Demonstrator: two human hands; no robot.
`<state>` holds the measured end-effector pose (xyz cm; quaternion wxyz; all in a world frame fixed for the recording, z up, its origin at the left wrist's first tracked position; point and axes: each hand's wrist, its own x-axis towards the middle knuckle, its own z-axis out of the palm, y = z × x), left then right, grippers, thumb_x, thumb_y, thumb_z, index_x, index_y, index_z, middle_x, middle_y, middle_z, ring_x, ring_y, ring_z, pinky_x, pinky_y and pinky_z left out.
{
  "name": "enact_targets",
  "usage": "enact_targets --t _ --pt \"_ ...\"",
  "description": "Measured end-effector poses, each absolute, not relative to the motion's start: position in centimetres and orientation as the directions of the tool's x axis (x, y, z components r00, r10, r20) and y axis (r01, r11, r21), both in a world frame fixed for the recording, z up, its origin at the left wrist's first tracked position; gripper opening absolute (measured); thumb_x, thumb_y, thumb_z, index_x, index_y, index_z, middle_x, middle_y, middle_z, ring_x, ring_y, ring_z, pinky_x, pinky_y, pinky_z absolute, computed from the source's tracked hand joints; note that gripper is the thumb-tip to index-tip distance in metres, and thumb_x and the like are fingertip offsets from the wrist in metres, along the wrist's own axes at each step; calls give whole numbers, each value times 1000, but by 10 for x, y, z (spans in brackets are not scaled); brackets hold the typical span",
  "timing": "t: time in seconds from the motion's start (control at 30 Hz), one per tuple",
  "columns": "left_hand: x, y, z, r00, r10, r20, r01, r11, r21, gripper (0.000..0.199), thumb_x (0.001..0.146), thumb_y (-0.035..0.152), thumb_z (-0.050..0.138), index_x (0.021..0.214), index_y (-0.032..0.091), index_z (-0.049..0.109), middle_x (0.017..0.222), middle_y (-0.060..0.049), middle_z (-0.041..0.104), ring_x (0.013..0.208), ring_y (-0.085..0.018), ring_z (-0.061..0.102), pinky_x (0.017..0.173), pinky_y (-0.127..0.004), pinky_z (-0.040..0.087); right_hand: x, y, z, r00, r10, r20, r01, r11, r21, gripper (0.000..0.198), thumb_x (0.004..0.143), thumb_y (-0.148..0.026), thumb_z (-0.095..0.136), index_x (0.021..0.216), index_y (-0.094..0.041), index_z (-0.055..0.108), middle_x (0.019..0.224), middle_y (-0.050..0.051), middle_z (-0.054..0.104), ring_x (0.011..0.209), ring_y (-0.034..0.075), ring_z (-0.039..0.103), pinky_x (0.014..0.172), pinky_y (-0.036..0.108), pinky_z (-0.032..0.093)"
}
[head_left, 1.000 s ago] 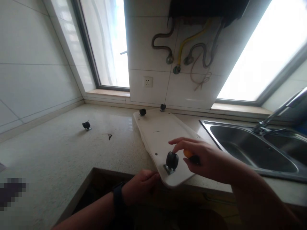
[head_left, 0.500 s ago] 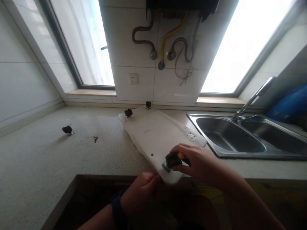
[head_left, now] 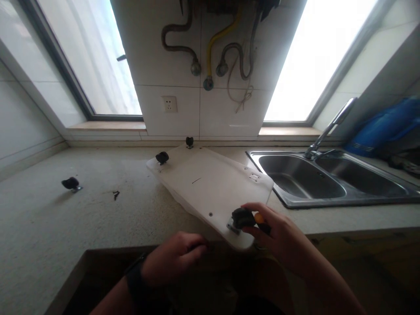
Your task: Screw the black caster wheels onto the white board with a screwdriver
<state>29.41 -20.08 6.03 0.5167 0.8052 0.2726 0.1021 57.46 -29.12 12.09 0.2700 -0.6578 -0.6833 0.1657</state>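
As right hand point(head_left: 277, 229) pinches black, round, metal-footed caster point(head_left: 242, 217) — adjusting it, seemingly — left hand point(head_left: 177, 256) curls, hold unclear; next wants steadiness.

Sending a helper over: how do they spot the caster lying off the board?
Find the sink, then the white board to its left. Farther left, past small dark bits, is the caster. Unlike the other casters, at the board's corners, it sits directly on the counter.
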Motion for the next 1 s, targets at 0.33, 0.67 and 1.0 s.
enact_targets --t 0.33,0.67,1.0 --pt "166 -97 58 451 885 -118 740 -296 604 50 99 54 48 128 22 72 102 -7 78 95 -28 72 88 -36 52 587 -286 102 56 982 178 768 71 -636 36 94 -41 66 127 -28 65 109 6 78 92 23 74 84 40 59" --pt "40 -41 4 -72 993 92 925 32 378 63 94 48 49 142 7 54 115 -19 76 101 -35 74 91 -43 55 594 -278 92 90 973 211 713 85 -696 37 91 -45 69 123 -28 67 90 2 76 75 21 70 76 36 56" --pt "54 -15 -15 -23 986 163 943 -33 330 57 88 66 55 107 17 77 107 -14 77 101 -32 72 90 -39 54 600 -276 75 139 974 180 652 46 -757 44 88 -53 70 125 -30 67 97 3 76 80 21 68 76 34 51"
